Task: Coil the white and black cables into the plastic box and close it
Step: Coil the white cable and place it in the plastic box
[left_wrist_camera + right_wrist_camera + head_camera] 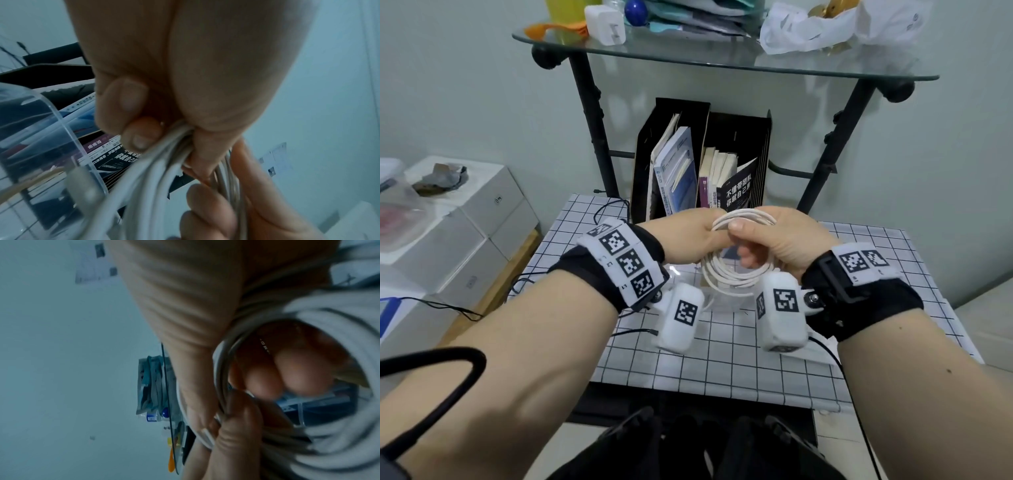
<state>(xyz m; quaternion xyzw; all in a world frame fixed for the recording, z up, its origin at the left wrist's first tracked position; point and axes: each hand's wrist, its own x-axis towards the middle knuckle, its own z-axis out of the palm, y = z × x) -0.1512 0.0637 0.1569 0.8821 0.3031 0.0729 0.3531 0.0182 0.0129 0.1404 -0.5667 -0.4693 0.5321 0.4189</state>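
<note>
The white cable point(729, 275) is wound into a round coil of several loops, held upright over the table. My left hand point(702, 228) pinches the top of the coil; its fingers curl round the strands point(156, 162) in the left wrist view. My right hand point(751, 241) grips the same top part, thumb over the loops and fingers through the ring point(224, 356). The clear plastic box point(726, 303) sits open just below the coil; its rim point(61, 120) shows. A thin black cable point(635, 331) lies on the cloth at the left, with its plug end toward the box.
The gridded tablecloth point(722, 363) covers a small table. Black file holders with books point(705, 164) stand right behind the hands. Overhead, a glass shelf point(722, 58) carries a white charger point(606, 24) and clutter. White drawer units point(469, 219) stand at the left.
</note>
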